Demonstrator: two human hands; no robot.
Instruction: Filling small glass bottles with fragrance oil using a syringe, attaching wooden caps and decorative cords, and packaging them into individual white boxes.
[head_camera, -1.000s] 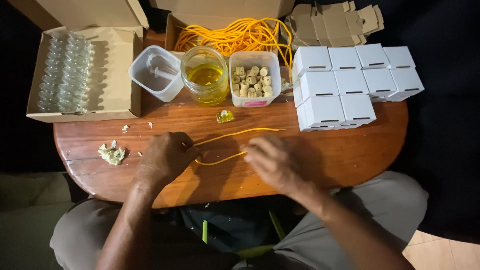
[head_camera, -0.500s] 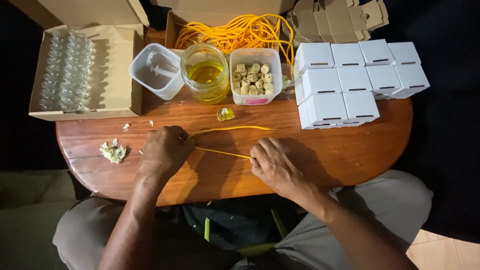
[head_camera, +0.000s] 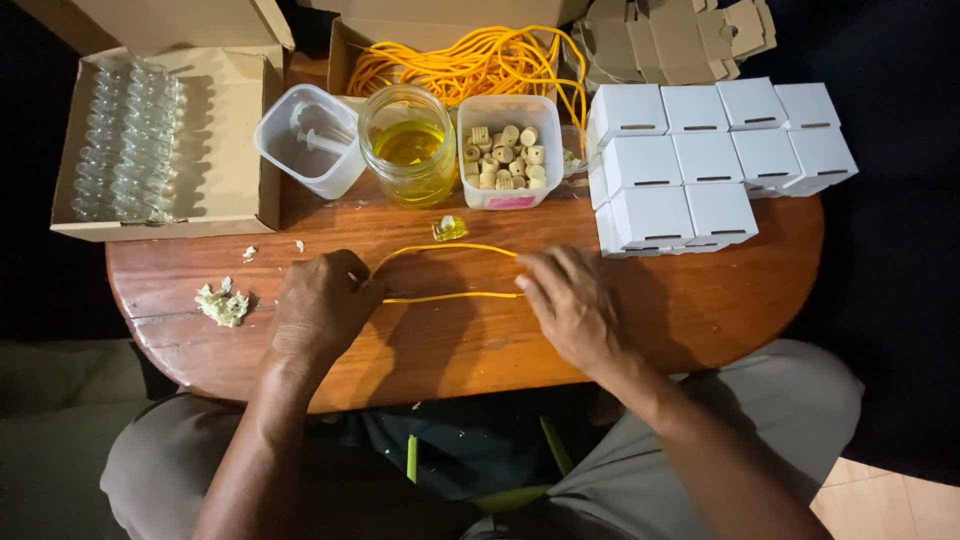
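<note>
1. Left hand (head_camera: 322, 305) fingers pinch one end of a thin yellow cord (head_camera: 450, 296).
2. Right hand (head_camera: 572, 305) fingers pinch the other end.
3. Cord lies looped on the glossy wooden desk (head_camera: 700, 290).

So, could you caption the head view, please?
Both hands, left hand and right hand, stretch a yellow cord over a wooden table.

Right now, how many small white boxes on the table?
10 visible: white boxes stacked at the table's right end. Back row four, middle row four, front row two. More may hide underneath; edges show below the front ones.
</note>
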